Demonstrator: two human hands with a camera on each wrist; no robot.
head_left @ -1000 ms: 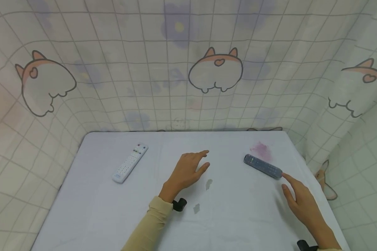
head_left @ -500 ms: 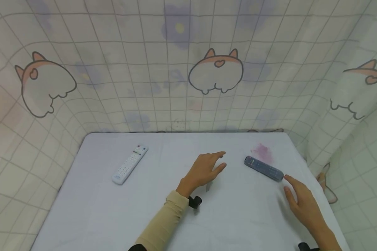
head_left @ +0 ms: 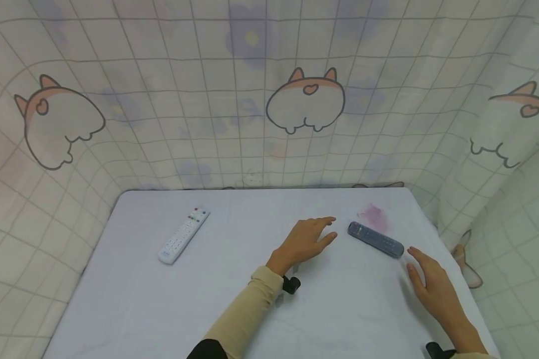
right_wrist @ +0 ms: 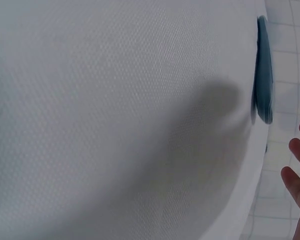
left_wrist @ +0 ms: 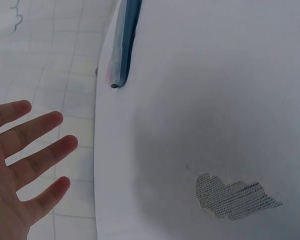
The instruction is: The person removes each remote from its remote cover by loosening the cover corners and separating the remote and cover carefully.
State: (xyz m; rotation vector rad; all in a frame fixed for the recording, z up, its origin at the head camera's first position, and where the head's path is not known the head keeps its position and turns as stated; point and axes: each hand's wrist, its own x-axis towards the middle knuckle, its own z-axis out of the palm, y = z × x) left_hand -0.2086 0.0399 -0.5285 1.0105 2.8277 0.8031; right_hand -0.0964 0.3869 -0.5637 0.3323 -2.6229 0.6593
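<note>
A dark grey remote control (head_left: 376, 240) lies aslant on the right part of the white table. Just off its lower right end is my right hand (head_left: 437, 291), fingers extended and holding nothing. To the remote's left hovers my left hand (head_left: 302, 243), its fingers spread and a gap left between them and the remote. The left wrist view shows the fingers (left_wrist: 37, 165) apart, with the dark remote (left_wrist: 126, 45) beyond. In the right wrist view the remote (right_wrist: 263, 72) lies near the table's edge. A white remote control (head_left: 184, 235) rests on the left side of the table.
The white table (head_left: 130, 299) has a pink stain (head_left: 374, 217) behind the dark remote. A grey patch (left_wrist: 235, 197) shows on its surface in the left wrist view. A checked curtain (head_left: 197, 124) hangs round the back and sides.
My left hand has moved right across the table, nearer the dark remote. The right fingertip has drawn slightly away from the dark remote's end. Both remotes stay in place.
</note>
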